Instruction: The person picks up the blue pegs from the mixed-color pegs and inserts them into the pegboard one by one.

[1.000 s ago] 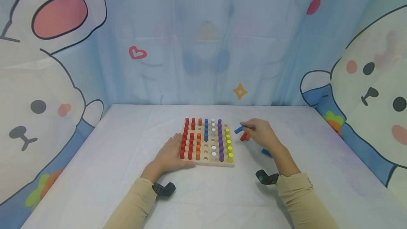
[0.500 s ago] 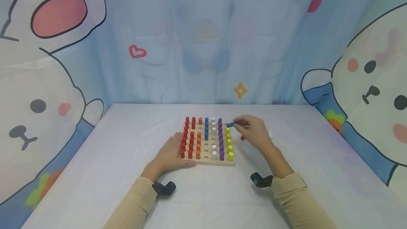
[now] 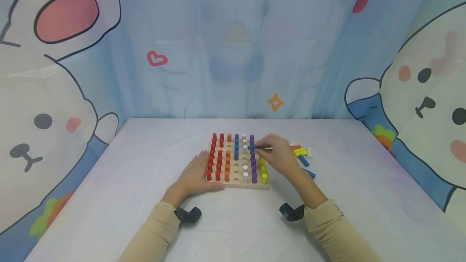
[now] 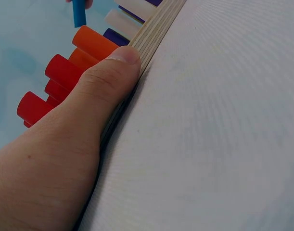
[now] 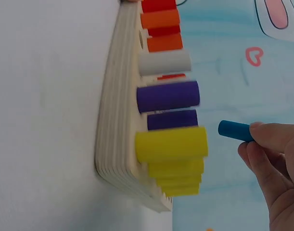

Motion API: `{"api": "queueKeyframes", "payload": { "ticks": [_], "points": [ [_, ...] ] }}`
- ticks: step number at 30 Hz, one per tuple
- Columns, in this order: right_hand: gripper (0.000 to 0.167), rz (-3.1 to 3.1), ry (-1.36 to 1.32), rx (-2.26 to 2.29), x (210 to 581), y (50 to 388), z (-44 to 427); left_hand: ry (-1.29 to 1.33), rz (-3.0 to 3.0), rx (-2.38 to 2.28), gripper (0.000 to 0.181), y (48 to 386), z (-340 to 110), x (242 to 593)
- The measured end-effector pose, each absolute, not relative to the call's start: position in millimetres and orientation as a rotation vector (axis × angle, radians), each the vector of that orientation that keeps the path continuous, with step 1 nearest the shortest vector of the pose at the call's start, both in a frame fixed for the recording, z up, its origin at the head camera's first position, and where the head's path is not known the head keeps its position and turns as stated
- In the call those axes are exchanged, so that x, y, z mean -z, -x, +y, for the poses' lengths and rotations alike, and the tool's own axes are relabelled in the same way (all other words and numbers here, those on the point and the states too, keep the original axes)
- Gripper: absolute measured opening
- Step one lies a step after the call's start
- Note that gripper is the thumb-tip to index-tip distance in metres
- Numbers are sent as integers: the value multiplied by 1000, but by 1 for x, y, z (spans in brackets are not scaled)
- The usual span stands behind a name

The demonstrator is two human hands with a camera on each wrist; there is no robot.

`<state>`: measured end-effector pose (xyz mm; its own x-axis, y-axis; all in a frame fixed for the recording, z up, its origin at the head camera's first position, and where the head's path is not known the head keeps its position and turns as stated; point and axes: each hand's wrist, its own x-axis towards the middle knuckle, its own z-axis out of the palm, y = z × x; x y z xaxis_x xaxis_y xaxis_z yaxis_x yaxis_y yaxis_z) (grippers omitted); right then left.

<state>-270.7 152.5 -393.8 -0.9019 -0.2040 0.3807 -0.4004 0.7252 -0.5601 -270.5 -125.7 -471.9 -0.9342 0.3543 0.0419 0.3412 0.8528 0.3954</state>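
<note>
A wooden peg board [image 3: 251, 186] stands mid-table with rows of red, orange, blue, white, purple and yellow pegs upright in it. The left hand [image 3: 194, 175] lies along its left side; in the left wrist view the thumb [image 4: 101, 84] presses on the board's edge [image 4: 154, 36]. The right hand [image 3: 278, 155] is over the board's right part, pinching a blue peg [image 3: 253, 147] between thumb and fingertips. In the right wrist view that blue peg [image 5: 235, 130] is above the purple and yellow pegs, touching none. Bare holes show in the blue column [image 3: 236, 153].
Loose pegs lie right of the board: yellow [image 3: 300, 153], orange [image 3: 295, 147], white [image 3: 309, 152] and blue [image 3: 303, 160], with another blue one [image 3: 309, 173] nearer. The white tablecloth [image 3: 233, 229] runs back to a patterned curtain [image 3: 233, 92].
The right hand has moved left with the blue peg, from the loose pegs to over the purple and white columns. The loose pegs have come into view. The left hand has stayed put.
</note>
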Motion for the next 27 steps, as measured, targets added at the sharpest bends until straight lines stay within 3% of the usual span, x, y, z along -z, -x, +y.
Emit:
{"api": "queueKeyframes", "payload": {
  "ticks": [27],
  "points": [
    [15,-2804,-540,-690,406,262,98,-549,2994,-615,126,270,-125,470]
  ]
}}
